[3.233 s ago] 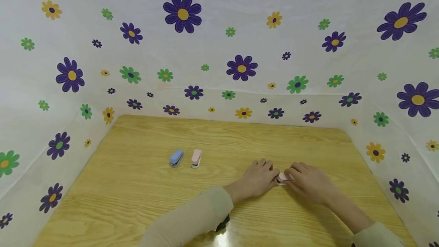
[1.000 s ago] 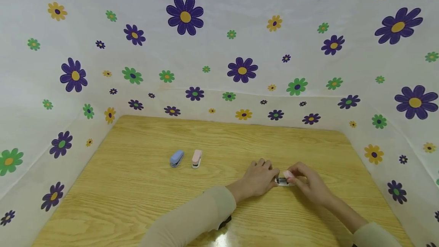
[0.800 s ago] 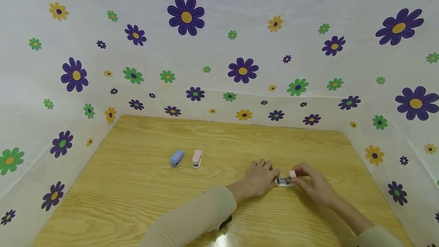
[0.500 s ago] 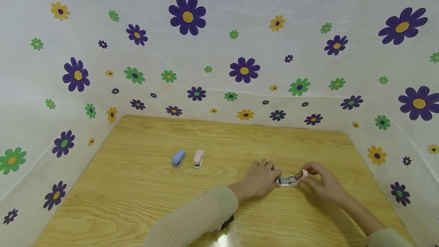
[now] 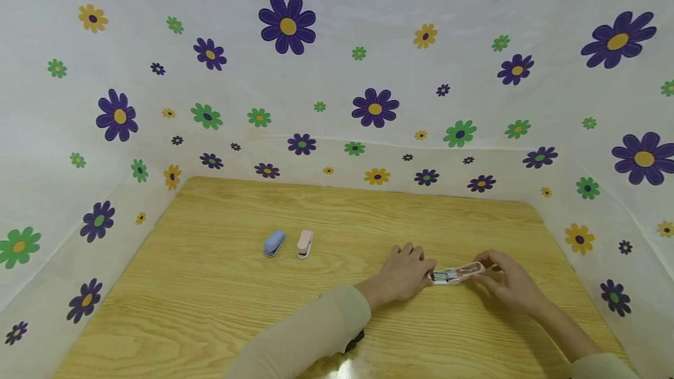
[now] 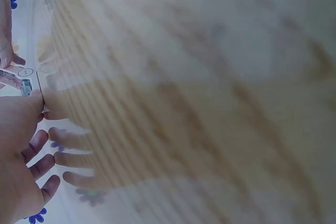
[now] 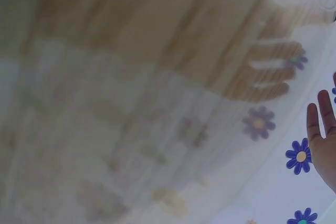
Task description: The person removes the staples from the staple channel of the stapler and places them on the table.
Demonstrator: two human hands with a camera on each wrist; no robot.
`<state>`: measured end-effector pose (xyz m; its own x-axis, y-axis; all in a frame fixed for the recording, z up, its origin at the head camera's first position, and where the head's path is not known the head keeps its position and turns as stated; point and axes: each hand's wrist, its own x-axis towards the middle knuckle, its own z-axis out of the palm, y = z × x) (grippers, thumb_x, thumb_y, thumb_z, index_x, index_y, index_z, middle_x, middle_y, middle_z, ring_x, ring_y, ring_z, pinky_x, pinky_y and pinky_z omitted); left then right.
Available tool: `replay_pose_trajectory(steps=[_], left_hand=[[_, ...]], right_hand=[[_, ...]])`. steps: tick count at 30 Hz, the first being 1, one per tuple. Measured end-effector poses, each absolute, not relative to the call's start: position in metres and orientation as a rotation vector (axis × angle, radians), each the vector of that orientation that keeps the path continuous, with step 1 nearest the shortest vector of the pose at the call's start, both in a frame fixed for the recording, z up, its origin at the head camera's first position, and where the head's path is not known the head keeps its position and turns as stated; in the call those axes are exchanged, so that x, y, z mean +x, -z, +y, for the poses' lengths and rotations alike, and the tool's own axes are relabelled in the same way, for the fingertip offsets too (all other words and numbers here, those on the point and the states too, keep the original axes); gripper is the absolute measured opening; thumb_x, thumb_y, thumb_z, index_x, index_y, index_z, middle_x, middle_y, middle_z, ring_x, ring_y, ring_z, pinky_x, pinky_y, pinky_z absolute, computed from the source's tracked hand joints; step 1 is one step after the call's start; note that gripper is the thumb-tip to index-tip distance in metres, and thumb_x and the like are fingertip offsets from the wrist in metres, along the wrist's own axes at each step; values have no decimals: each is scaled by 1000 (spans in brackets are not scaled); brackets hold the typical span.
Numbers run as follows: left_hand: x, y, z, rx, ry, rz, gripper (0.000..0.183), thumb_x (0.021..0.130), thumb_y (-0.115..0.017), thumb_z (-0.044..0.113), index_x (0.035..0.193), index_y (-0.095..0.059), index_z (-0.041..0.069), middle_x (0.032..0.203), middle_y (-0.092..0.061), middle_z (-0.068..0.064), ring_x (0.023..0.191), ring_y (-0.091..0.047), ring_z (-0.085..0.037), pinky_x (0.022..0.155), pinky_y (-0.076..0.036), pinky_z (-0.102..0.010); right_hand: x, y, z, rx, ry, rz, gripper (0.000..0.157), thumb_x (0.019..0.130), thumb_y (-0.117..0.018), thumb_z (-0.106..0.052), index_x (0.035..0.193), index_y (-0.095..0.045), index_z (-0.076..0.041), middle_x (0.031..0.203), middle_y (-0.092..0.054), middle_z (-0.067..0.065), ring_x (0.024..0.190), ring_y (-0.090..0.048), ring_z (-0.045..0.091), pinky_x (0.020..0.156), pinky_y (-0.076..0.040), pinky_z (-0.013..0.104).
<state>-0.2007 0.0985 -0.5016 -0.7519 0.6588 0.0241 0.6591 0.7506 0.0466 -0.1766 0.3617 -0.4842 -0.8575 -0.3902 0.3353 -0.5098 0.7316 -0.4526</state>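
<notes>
A small pink-and-white stapler (image 5: 446, 276) lies on the table at right in the head view, its pink top cover (image 5: 470, 271) swung far back to the right. Metal parts show inside its white base. My left hand (image 5: 402, 274) pinches the left end of the base between thumb and index finger, the other fingers resting on the table. At the cover's far end, the thumb and fingers of my right hand (image 5: 508, 285) pinch it. In the left wrist view the opened stapler (image 6: 25, 85) appears just above my left thumb.
To the left on the wooden table (image 5: 221, 297) lie a blue stapler (image 5: 274, 243) and another pink stapler (image 5: 305, 244), side by side. A white flower-print cloth (image 5: 326, 75) encloses the back and both sides.
The stapler's pink cover has gone from closed to lifted, then swung back to the right, drawn by my right hand. My left hand has stayed at the base, and the other two staplers have not moved.
</notes>
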Motion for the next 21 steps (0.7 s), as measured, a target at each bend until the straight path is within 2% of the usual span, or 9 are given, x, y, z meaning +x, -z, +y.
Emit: replay_pose_trajectory(steps=[3, 7, 12, 16, 21], left_hand=[[-200, 502, 99, -1103, 91, -2925, 19, 97, -43, 55, 104, -51, 39, 116, -52, 12, 100, -44, -9, 79, -35, -26], [-199, 502, 100, -1102, 96, -2923, 20, 97, -43, 55, 107, -51, 40, 116, -52, 12, 101, -44, -8, 80, -36, -26], [-198, 501, 100, -1093, 93, -2927, 22, 97, -43, 55, 111, -52, 40, 117, -53, 11, 103, -46, -9, 82, -38, -27], [-199, 503, 100, -1086, 100, -2933, 25, 97, -42, 55, 115, -52, 41, 118, -52, 11, 104, -46, -9, 82, -38, -27], [-200, 504, 100, -1083, 87, -2917, 28, 97, -42, 55, 119, -52, 41, 119, -53, 12, 104, -46, -9, 83, -39, -27]], right_hand=[[-176, 484, 364, 711, -780, -2738, 26, 83, -75, -8, 105, -62, -10, 91, -64, -8, 85, -55, -5, 74, -54, 27], [-174, 483, 364, 684, -776, -2768, 24, 85, -75, -13, 106, -63, -12, 92, -64, -9, 86, -55, -5, 75, -54, 28], [-173, 476, 364, 617, -788, -2812, 29, 87, -73, -20, 112, -63, -11, 103, -69, -3, 94, -56, -3, 82, -53, 29], [-172, 465, 361, 572, -839, -2800, 32, 88, -73, -21, 116, -63, -9, 111, -69, 4, 99, -57, 0, 86, -52, 22], [-169, 451, 350, 517, -898, -2756, 28, 89, -71, -20, 114, -64, -9, 109, -70, 8, 95, -59, -2, 83, -50, 13]])
